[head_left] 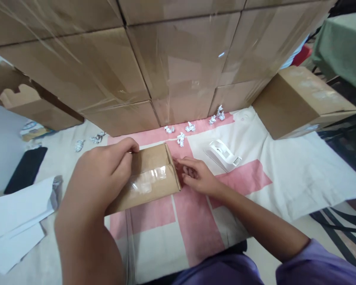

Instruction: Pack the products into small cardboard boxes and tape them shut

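Observation:
A small brown cardboard box is held above the pink and white cloth, with clear tape across its upper face. My left hand grips its left side, thumb and fingers closed around it. At the box's right end, my right hand has its fingers curled, the tips against or just behind the end edge; whether they pinch anything is hidden. To the right of that hand lies a white tape dispenser.
Large stacked cartons wall off the far side. Crumpled paper bits lie before them. A closed carton stands right, an open carton left. White paper sheets and a black flat object lie at left.

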Demonstrator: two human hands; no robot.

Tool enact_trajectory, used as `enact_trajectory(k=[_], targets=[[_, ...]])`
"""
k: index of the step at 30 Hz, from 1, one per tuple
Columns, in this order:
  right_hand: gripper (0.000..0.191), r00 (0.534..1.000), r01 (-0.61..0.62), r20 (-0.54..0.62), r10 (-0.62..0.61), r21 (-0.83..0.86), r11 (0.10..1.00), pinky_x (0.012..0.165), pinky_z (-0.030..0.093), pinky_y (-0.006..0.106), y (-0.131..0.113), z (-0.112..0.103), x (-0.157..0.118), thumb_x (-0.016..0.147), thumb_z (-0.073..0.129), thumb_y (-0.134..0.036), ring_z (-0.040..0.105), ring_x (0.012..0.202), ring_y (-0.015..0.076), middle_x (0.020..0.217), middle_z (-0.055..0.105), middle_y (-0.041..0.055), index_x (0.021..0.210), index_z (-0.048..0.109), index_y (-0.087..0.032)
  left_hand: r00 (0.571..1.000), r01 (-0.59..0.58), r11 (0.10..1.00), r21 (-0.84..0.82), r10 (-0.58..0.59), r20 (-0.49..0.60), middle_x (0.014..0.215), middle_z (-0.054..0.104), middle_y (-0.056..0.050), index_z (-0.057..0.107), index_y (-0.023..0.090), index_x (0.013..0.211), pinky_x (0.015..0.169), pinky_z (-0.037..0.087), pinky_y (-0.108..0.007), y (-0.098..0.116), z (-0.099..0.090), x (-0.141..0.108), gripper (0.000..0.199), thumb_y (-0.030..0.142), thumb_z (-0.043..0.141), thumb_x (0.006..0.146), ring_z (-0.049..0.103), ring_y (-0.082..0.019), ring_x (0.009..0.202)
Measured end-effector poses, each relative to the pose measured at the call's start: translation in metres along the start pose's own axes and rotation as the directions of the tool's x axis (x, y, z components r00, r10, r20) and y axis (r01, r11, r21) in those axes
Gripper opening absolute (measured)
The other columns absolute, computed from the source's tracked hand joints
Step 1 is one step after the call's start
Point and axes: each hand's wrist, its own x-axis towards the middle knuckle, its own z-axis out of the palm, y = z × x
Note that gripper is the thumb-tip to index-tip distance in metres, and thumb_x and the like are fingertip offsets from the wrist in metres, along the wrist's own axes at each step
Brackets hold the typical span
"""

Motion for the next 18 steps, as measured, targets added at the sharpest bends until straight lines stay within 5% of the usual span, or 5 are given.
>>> enact_trajectory(k=[2,4,8,14,18], targets=[[0.075,0.991,0.122,0.057,-0.124,0.041,0.992,0.090,0.053,0.038,-0.002,-0.005,-0.001,0.086,0.066,-0.032,0.061,0.111,0.0253,0.137,0.059,0.0122,0.156,0.042,-0.025,1.000,-0.019,1.000,0.000,0.019,0.015,0.079,0.068,-0.003,0.062,0.030,0.095,0.068,0.039,-0.038,-0.001,0.000,0.001,0.030,0.030,0.033,0.088,0.061,-0.029,0.073],[0.101,0.970,0.186,0.150,-0.193,0.061,0.981,0.115,0.041,0.049,-0.005,-0.008,-0.002,0.085,0.073,-0.044,0.037,0.148,0.0331,0.167,0.028,0.0120,0.165,0.014,-0.031,0.999,-0.049,0.999,-0.016,0.049,0.011,0.082,0.070,-0.003,0.062,0.029,0.096,0.070,0.041,-0.038,-0.004,0.001,0.002,0.029,0.028,0.034,0.088,0.063,-0.029,0.076],[0.141,0.954,0.173,0.249,-0.169,0.008,0.985,0.127,0.020,0.053,-0.017,-0.001,-0.002,0.073,0.086,-0.050,0.009,0.160,0.0335,0.174,-0.007,0.0104,0.160,-0.024,-0.035,0.990,-0.138,0.982,-0.132,0.135,-0.029,0.093,0.074,0.000,0.064,0.030,0.091,0.080,0.045,-0.039,-0.009,0.004,0.001,0.028,0.026,0.036,0.089,0.066,-0.029,0.087],[0.153,0.982,0.124,0.156,-0.104,-0.121,0.985,0.116,0.041,0.050,-0.035,0.012,-0.014,0.062,0.091,-0.045,0.047,0.142,0.0357,0.163,0.026,0.0193,0.160,-0.025,-0.027,0.974,-0.222,0.874,-0.431,0.217,-0.063,0.094,0.074,0.003,0.066,0.030,0.086,0.084,0.047,-0.036,-0.024,-0.003,-0.004,0.029,0.026,0.037,0.092,0.066,-0.024,0.091],[0.139,0.993,0.035,-0.099,-0.066,-0.289,0.957,0.117,0.040,0.057,-0.039,-0.027,-0.064,0.070,0.083,-0.062,0.046,0.142,0.0395,0.162,0.032,0.0157,0.161,-0.019,-0.034,0.953,-0.272,0.688,-0.673,0.097,-0.286,0.096,0.075,0.001,0.069,0.027,0.090,0.084,0.048,-0.034,-0.052,-0.011,-0.005,0.026,0.022,0.044,0.089,0.067,-0.022,0.095]])
